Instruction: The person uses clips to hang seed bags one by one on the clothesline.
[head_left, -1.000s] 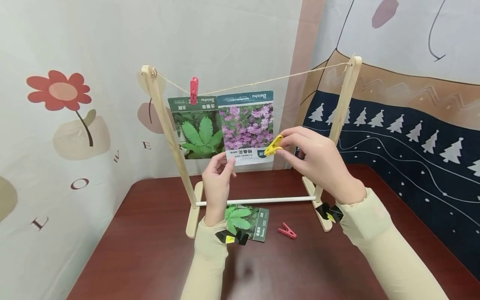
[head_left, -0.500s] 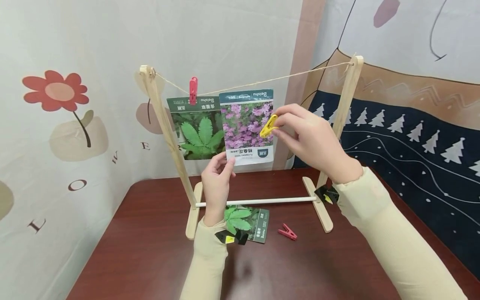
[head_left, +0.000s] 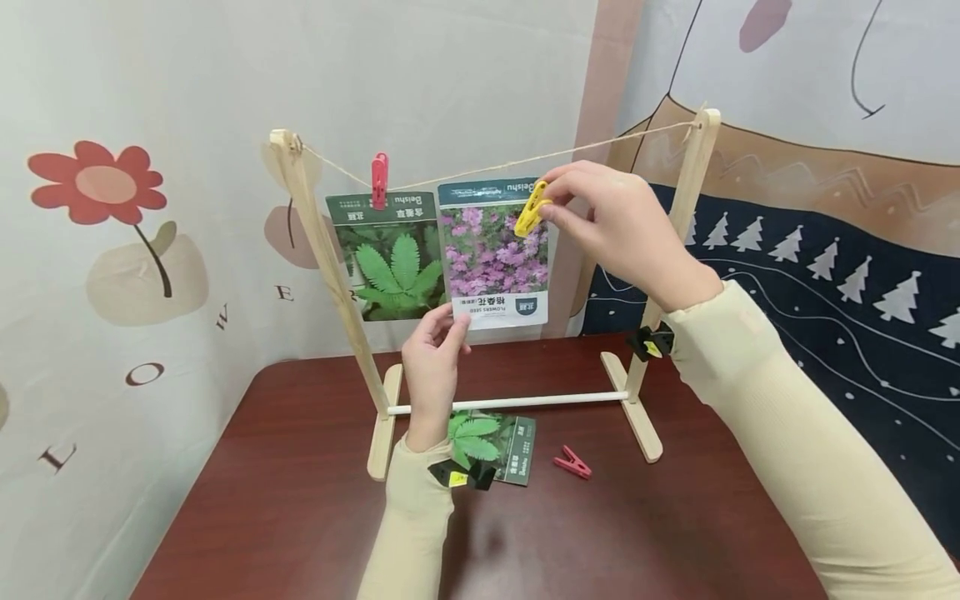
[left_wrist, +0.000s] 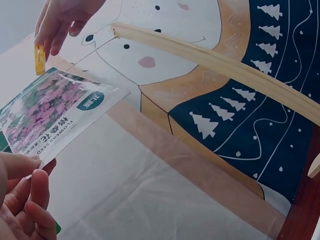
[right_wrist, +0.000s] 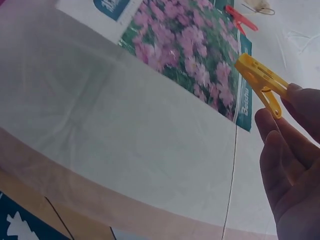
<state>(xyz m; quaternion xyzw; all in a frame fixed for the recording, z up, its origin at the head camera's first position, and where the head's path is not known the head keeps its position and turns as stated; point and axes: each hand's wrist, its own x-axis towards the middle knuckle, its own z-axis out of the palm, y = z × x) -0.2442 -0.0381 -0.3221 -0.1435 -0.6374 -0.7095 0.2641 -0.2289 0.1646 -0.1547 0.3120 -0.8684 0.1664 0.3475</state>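
My left hand (head_left: pixel 432 354) pinches the lower left corner of a seed packet (head_left: pixel 495 258) with pink-purple flowers, holding it upright with its green top edge just under the twine (head_left: pixel 577 152). My right hand (head_left: pixel 618 221) pinches a yellow clothespin (head_left: pixel 532 208) by its handles, in front of the packet's upper right part. In the right wrist view the yellow clothespin (right_wrist: pixel 260 82) points at the packet's green top strip. Left of it, a leaf-pictured seed packet (head_left: pixel 393 267) hangs from the twine by a red clothespin (head_left: pixel 380 181).
The twine runs between two wooden posts (head_left: pixel 693 179) of a stand joined by a white crossbar (head_left: pixel 540 402). On the dark red table (head_left: pixel 585 533) lie another leaf-pictured packet (head_left: pixel 491 446), partly behind my left wrist, and a red clothespin (head_left: pixel 572 462). A printed cloth backdrop hangs behind.
My right hand has risen with the yellow clothespin, from the packet's lower right corner to near its top edge. My left hand keeps holding the flower packet in about the same place.
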